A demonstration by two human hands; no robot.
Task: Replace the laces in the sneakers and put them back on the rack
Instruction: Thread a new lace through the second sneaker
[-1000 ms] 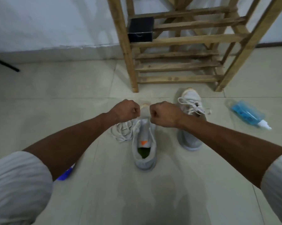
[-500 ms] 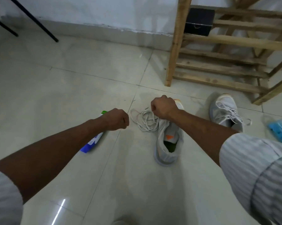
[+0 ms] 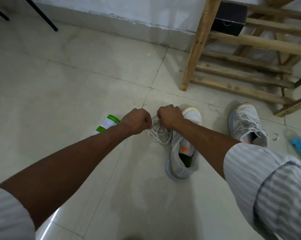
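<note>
Since half a second ago the left hand [image 3: 137,121] has swung in toward the right hand [image 3: 170,116], so both now meet over the loose lace [image 3: 159,135] at the centre of the frame. Each hand is curled tight with strands of that lace running up into it, and each looks to be pinching a strand, though the fingertips are hidden behind the knuckles. Most of the lace lies in a tangle on the tiles, touching the inner side of the unlaced sneaker [image 3: 182,153], which lies just below and right of the hands with its toe toward the rack.

By the look of it, the step in hand is sorting out the lace and finding its ends before threading the bare eyelets. The next move probably calls for pulling one end free of the tangle and bringing it to the lowest eyelets near the toe.

Right of centre, the second sneaker [image 3: 246,125] is already laced, well apart from the first. The wooden rack [image 3: 241,66] fills the upper right, with its near post just above the hands and a black box [image 3: 229,18] on a slat. A green-capped bottle [image 3: 105,125] lies beside the left wrist and could be knocked. A blue packet [image 3: 300,148] sits at the right edge. Open tile spreads across the left and bottom of the frame.
</note>
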